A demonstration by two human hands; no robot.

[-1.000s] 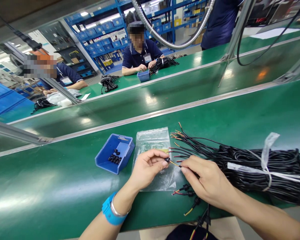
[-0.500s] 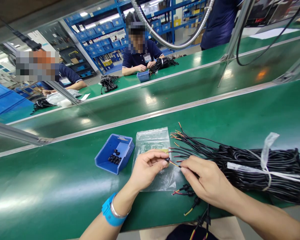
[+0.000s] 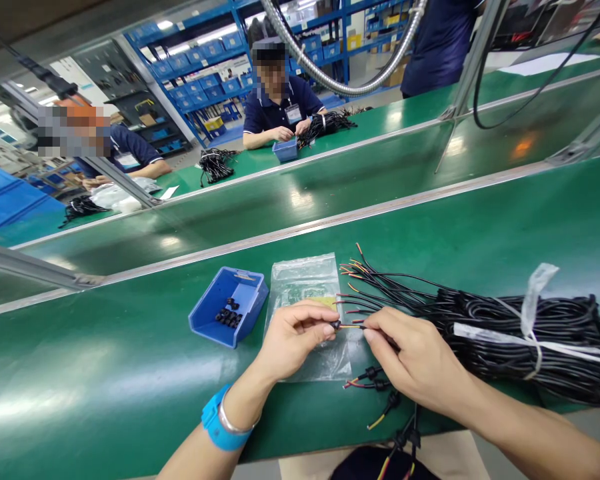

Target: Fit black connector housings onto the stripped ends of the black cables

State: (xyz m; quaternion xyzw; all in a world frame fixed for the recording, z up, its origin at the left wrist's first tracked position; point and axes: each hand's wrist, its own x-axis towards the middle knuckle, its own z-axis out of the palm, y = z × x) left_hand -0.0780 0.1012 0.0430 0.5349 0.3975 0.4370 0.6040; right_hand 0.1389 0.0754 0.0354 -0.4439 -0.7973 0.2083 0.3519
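Between thumb and fingers, my left hand (image 3: pixel 297 337) pinches a small black grommet (image 3: pixel 336 325). My right hand (image 3: pixel 405 350) is closed on a black cable (image 3: pixel 364 327) just behind its stripped end. Thin coloured wires (image 3: pixel 351 327) run from that cable to the grommet; whether they pass through it is hidden by my left fingers. Both hands are above a clear plastic bag (image 3: pixel 307 277) lying on the green bench. Below my right hand lie several cable ends with black grommets on them (image 3: pixel 393 400). To its right rests a tied bundle of black cables (image 3: pixel 505 333).
A blue bin (image 3: pixel 253 310) holding several black grommets (image 3: pixel 229 317) stands left of the bag. A metal rail (image 3: pixel 280 235) crosses behind it. Across the bench, a person (image 3: pixel 283 110) handles cables beside another blue bin (image 3: pixel 286 151). A flexible metal hose (image 3: pixel 350 90) hangs above.
The wires between my hands have gone from slanting to nearly level and straight. My right hand has shifted very slightly; both hands keep their hold.
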